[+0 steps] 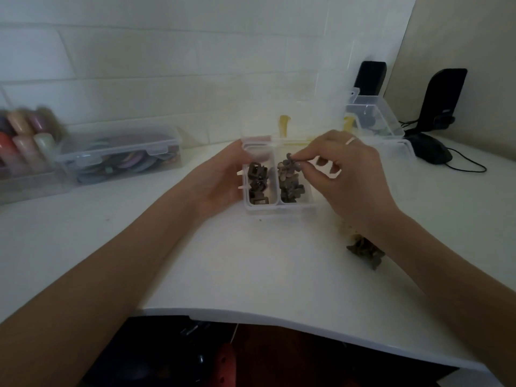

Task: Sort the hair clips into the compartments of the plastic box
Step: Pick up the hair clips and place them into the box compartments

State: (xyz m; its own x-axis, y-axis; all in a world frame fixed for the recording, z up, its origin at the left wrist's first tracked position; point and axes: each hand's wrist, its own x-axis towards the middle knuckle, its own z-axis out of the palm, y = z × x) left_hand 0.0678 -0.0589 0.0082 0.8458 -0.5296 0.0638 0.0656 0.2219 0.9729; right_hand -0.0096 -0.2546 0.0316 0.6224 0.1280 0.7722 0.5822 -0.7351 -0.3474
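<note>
A small clear plastic box (279, 208) with its lid up stands in the middle of the white table. Its left compartment holds dark square hair clips (257, 181); its right one holds dark flower-shaped clips (290, 187). My left hand (220, 177) grips the box's left side. My right hand (346, 169) hovers over the right compartment, thumb and forefinger pinching a dark flower clip (290, 160). A small heap of loose clips (364, 251) lies on the table by my right wrist, partly hidden by the forearm.
A clear shut box of coloured bands (120, 157) and a rack of coloured rolls (25, 135) stand at the left. Another clear open box (374, 115) stands behind at the right, with two black speakers (444, 99) and a black mouse (430, 149) with cable.
</note>
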